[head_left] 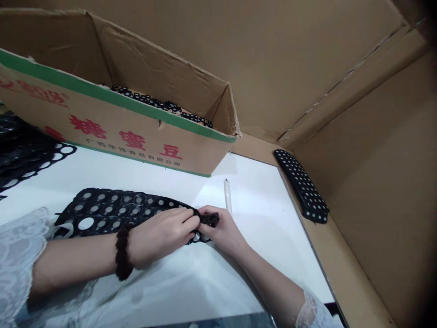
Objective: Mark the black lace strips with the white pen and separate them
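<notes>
A black sheet dotted with rows of round pale spots (126, 210) lies across the white table in front of me. My left hand (169, 234) rests over its right part, fingers closed and pinching the sheet. Close beside it, my right hand (223, 230) grips the sheet's right end between thumb and fingers, where a dark piece is bent up. Both hands nearly touch. A dark fuzzy band circles my left wrist. The part under my left palm is hidden.
A cardboard box (191, 150) with black ring pieces inside stands behind. More black ring sheets (27, 150) are stacked at left. A pale pen-like stick (228, 196) lies beyond my right hand. A dotted black strip (302, 187) rests by the right cardboard wall (375, 182).
</notes>
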Motion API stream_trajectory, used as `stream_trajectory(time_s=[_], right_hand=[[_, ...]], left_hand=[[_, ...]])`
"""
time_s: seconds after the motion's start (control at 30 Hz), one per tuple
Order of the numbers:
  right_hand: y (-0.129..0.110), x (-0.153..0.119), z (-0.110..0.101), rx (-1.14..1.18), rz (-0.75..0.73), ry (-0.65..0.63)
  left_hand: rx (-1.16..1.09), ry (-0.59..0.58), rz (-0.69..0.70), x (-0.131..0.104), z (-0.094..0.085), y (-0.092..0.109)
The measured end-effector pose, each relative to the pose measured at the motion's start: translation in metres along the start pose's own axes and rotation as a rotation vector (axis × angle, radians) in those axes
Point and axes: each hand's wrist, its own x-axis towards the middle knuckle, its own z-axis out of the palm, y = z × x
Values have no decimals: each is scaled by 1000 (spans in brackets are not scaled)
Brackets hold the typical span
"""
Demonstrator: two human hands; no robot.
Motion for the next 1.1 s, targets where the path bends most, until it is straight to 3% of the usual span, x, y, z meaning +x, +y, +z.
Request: stream_trajectory(time_s=[0.1,0.17,0.4,0.63,0.93,1.1], right_hand=[[-1,1,-8,27,17,-145],[1,2,-12,82,32,-169],[9,5,-2,284,206,91],[0,3,7,268,284,291],[10,4,-1,201,165,136],[3,1,-9,203,126,-79]], left_hand=[[-49,29,16,0,-1,-2],[-92,45,31,0,-2,-3],[-71,23,66,1,-2,-3],[-14,-36,57,0,-1,0],[-149,-82,-36,-2,-7,-7],[-328,-99,-67,-1,-9,-8]])
